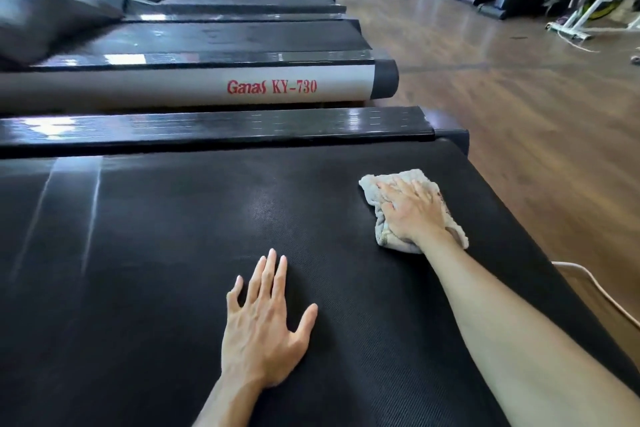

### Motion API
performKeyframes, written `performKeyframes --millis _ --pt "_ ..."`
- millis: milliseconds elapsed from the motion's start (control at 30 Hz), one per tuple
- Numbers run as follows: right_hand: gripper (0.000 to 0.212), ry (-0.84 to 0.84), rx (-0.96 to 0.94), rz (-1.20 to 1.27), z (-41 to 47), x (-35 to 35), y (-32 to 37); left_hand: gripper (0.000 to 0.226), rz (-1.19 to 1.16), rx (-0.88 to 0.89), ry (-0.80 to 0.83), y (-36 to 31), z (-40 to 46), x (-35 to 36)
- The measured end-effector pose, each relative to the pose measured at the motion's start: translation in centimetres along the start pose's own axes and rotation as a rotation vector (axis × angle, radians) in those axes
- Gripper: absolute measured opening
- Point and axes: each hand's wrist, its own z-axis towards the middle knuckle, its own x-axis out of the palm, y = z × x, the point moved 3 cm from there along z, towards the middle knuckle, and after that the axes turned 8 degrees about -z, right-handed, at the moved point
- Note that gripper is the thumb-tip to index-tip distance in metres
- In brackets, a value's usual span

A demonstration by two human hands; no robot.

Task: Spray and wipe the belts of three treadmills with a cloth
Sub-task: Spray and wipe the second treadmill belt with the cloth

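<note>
Wiping the near treadmill belt (173, 253) with a cloth (388, 232), one hand working and one hand braced.

Occupying most of the view, the black textured belt runs left to right, bounded on its far side by a glossy black side rail (207, 130); beyond that rail stands the next treadmill (194, 87), marked "Ganas KY-730", with further treadmills in a row behind it and wooden floor (519, 97) to the right. The right hand (414, 210) lies on the crumpled grey-white cloth near the belt's right end, fingers (388, 189) slightly bent over the fabric and pressing it against the belt. The left hand (265, 329) rests palm down on the bare belt, well apart from the cloth, fingers straight and spread, holding nothing.
</note>
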Motion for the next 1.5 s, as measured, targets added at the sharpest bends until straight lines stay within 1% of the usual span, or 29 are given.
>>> performKeyframes --millis 133,200,333,433,533,600,667,700,833,900,1000,1033,1167,1267,1333,1400,1500 --pt "0.052 0.020 -0.097 0.043 1.5 -0.3 3.3 0.091 0.018 0.006 0.001 -0.2 0.0 -0.2" --pt "0.051 0.027 -0.167 0.064 0.1 -0.4 4.9 0.093 0.039 -0.006 0.026 -0.5 0.0 -0.5" --pt "0.040 0.018 -0.279 0.081 -4.4 -0.5 7.7 0.101 0.046 -0.043 0.058 -0.7 -0.1 -1.0" --pt "0.042 0.037 -0.329 0.127 -7.8 -0.2 9.7 0.105 -0.051 -0.048 0.086 -0.8 -0.2 -1.5" --pt "0.048 0.053 -0.375 0.142 -11.4 0.3 11.8 0.097 -0.228 -0.048 0.134 0.2 -0.7 -3.3" --pt "0.057 0.057 -0.390 0.160 -13.6 0.3 13.2 0.092 -0.229 -0.049 0.137 2.1 -2.2 -5.5" --pt "0.069 0.049 -0.393 0.186 -15.6 0.0 15.0 0.089 -0.167 -0.060 0.126 4.9 -4.1 -8.1" --pt "0.071 0.047 -0.393 0.200 -16.2 0.1 15.4 0.087 -0.144 -0.069 0.125 6.0 -4.6 -9.1" --pt "0.059 0.045 -0.413 0.225 -18.7 0.0 19.6 0.082 -0.078 -0.162 0.101 11.5 -7.0 -14.6" --pt "0.053 0.038 -0.428 0.221 -19.6 0.2 22.2 0.081 -0.046 -0.176 0.090 14.0 -8.0 -16.8" --pt "0.052 0.043 -0.459 0.226 -20.4 0.5 26.9 0.081 -0.016 -0.195 0.080 18.1 -9.5 -19.2" --pt "0.052 0.045 -0.458 0.225 -20.6 0.5 27.3 0.081 -0.012 -0.188 0.082 18.5 -9.5 -19.4" --pt "0.056 0.028 -0.504 0.250 -21.0 0.6 33.4 0.081 -0.001 -0.196 0.028 23.3 -10.5 -21.8" --pt "0.043 -0.041 -0.537 0.292 -21.1 0.6 37.6 0.080 -0.003 -0.213 -0.003 26.2 -11.4 -23.4" --pt "0.040 -0.084 -0.578 0.320 -21.5 0.6 40.8 0.080 -0.011 -0.236 -0.047 28.2 -12.6 -24.6" --pt "0.041 -0.075 -0.612 0.333 -21.9 0.7 43.4 0.079 -0.028 -0.258 -0.102 29.7 -14.1 -25.9" --pt "0.046 -0.097 -0.701 0.351 -23.2 0.4 47.5 0.077 -0.032 -0.293 -0.235 32.2 -17.9 -28.4"
